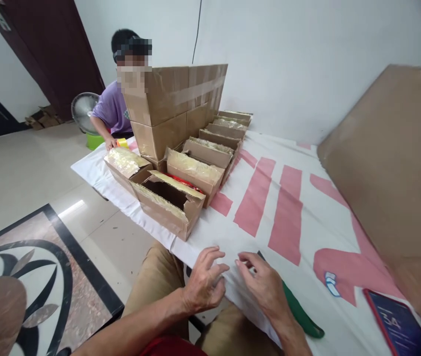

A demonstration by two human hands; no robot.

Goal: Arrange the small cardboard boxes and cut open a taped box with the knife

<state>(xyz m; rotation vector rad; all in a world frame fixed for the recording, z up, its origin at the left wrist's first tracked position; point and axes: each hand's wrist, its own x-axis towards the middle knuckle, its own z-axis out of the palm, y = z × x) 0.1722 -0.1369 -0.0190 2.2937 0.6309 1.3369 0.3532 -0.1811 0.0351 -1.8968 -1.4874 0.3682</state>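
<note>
Over the near edge of the table, my left hand [205, 279] is empty, its fingers loosely bent and apart. My right hand [264, 284] faces it across a small gap, with bent fingers and nothing visible between them. Partly hidden beneath my right hand lies a long curved green thing [299, 309] like a knife handle, with a dark pointed end beyond the fingers. The nearest cardboard box [169, 202] stands ahead of my left hand, its top open and its flaps torn. Behind it is another box [195, 170] with something red inside.
Stacked closed cartons [169, 94] rise behind a row of opened boxes. A person in a purple shirt [112, 111] sits beyond them, one hand near a yellow tape roll [122, 143]. A big cardboard sheet [388, 163] leans at the right, near a red-edged phone [396, 321].
</note>
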